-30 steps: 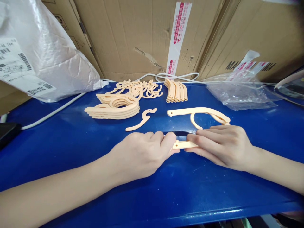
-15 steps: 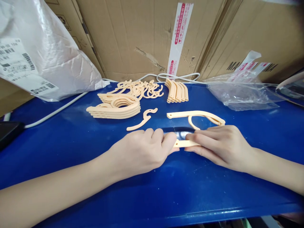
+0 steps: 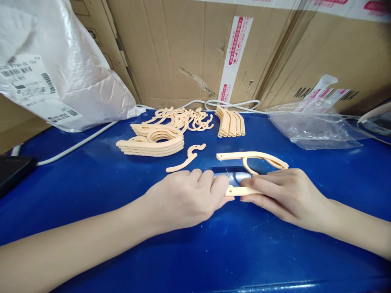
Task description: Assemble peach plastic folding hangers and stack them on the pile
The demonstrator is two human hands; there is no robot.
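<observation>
My left hand (image 3: 189,199) is closed, thumb and forefinger pinching one end of a cream plastic hanger arm (image 3: 242,191), near a small hole. My right hand (image 3: 288,195) grips the same arm farther right, its fingers hiding the rest. Between the two hands a short stretch of the arm shows. Just beyond my right hand lies a folding hanger (image 3: 241,155) with a curved piece under its bar. A loose hanger hook piece (image 3: 189,158) rests beyond my left hand.
Farther back are a stack of folded hangers (image 3: 152,148), a heap of hook pieces (image 3: 186,118) and a row of hanger arms (image 3: 230,122). A plastic bag (image 3: 317,128), a white cable (image 3: 76,146), a silvery parcel (image 3: 82,69) and cardboard boxes (image 3: 171,49) surround the blue table (image 3: 214,260).
The whole view has shifted, so everything sits slightly lower and to the right in the picture. Both hands keep nearly the same hold on the hanger arm.
</observation>
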